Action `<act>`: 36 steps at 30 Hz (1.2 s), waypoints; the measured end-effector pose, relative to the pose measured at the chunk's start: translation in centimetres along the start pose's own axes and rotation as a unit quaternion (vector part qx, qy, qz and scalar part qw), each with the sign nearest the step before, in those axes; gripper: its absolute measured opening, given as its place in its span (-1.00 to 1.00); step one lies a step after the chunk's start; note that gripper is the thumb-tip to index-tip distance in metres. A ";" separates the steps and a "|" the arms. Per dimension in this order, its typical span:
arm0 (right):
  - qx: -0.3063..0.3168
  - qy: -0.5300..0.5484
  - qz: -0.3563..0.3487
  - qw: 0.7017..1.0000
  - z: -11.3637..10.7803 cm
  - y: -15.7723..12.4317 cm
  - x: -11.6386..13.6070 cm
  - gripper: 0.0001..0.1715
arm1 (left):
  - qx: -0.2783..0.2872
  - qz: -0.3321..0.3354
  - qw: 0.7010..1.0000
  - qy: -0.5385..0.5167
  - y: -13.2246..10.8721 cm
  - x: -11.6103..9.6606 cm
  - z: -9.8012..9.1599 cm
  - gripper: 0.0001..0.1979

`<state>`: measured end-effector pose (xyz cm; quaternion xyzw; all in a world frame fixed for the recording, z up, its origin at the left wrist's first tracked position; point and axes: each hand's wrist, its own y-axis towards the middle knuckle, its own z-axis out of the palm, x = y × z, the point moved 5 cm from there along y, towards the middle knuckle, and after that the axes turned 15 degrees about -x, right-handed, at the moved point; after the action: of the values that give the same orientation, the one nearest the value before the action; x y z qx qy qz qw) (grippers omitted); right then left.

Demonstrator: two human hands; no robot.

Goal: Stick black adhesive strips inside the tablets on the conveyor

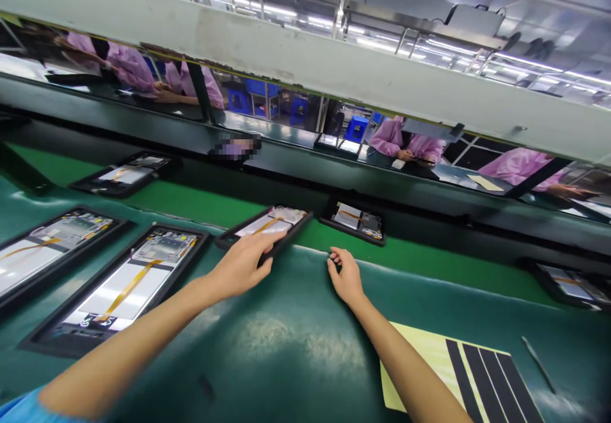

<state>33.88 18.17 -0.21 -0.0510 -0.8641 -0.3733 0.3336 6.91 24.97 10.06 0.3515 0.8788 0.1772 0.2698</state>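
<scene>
My left hand (243, 261) reaches forward and grips the near edge of an opened tablet (267, 222) in a black frame, which lies across the line between the dark mat and the green belt. My right hand (344, 273) rests on the mat's far edge with its fingers curled, holding nothing that I can see. Another opened tablet (356, 219) lies on the belt just beyond my right hand. Two more open tablets (128, 280) (45, 245) with orange flex cables lie on the mat to my left.
A yellow sheet with black strips (472, 372) lies at the near right, a thin tool (537, 362) beside it. Further tablets sit on the belt at far left (126, 172) and right (568, 280). People in pink coats (405, 140) work across the line.
</scene>
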 end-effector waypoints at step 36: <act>0.142 -0.171 -0.052 0.973 -13.8 -9.8 2.2 -0.32 | 0.055 -0.216 0.973 -0.057 -9.6 -0.8 3.1 -0.41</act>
<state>36.34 1.39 2.02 -0.0208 -0.9542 -0.2491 0.1643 4.28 18.14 3.11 0.1775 0.9255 0.0458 0.3313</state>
